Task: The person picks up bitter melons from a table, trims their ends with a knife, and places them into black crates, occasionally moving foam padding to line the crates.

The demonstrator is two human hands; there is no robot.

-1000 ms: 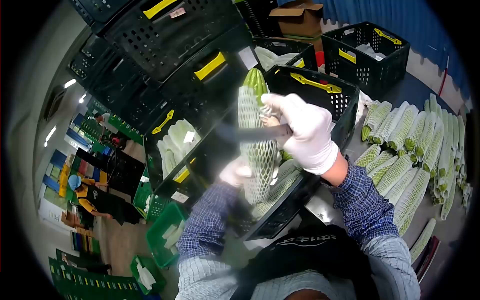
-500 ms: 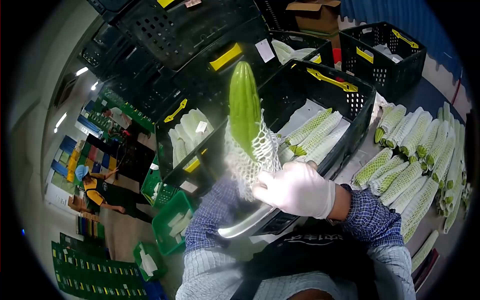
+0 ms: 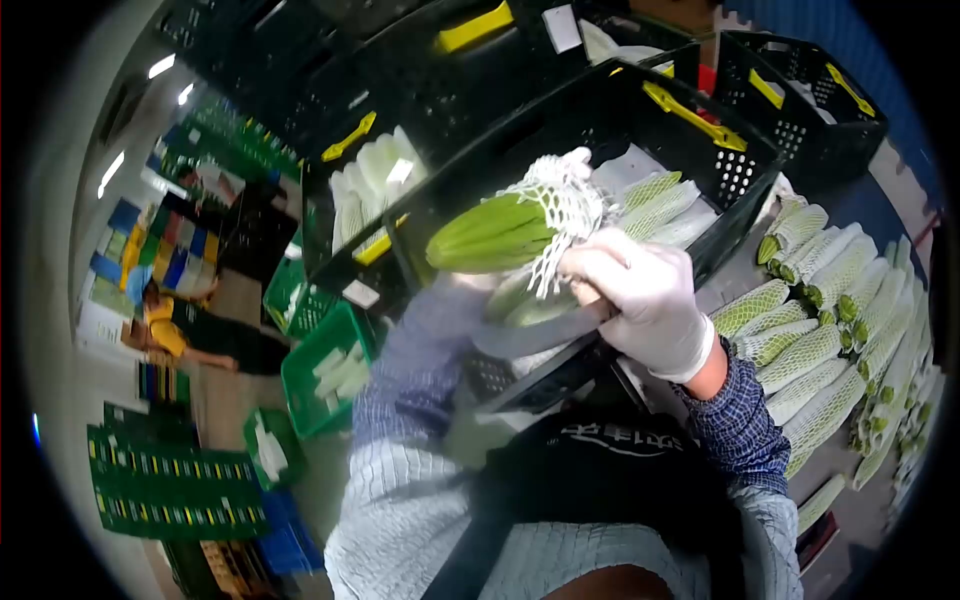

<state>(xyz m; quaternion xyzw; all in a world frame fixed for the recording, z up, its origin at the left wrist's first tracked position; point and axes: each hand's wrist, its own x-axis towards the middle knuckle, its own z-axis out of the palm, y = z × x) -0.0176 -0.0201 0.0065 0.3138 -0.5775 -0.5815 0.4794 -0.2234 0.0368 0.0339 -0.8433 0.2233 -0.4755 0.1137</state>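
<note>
A ridged green bitter gourd (image 3: 490, 236) lies tilted sideways in front of me, its bare end pointing left. A white foam net sleeve (image 3: 572, 195) wraps its right end and bunches up there. My right hand (image 3: 645, 295), in a white glove, is closed with fingers pinching the lower edge of the net. Under the gourd, my left hand (image 3: 472, 282) is mostly hidden and smeared by motion, so its fingers do not show. Beyond the hands, sleeved gourds (image 3: 655, 205) lie in a black crate (image 3: 745, 165).
Many net-sleeved gourds (image 3: 800, 345) are piled on the table at right. A second black crate (image 3: 320, 215) at left holds wrapped gourds. A green bin (image 3: 300, 375) with pale pieces stands on the lower left. Another person (image 3: 185, 320) stands farther left.
The gourd has swung from upright to lying sideways, its bare end now to the left. My right hand has risen and shifted right with the net. The whole view has shifted slightly.
</note>
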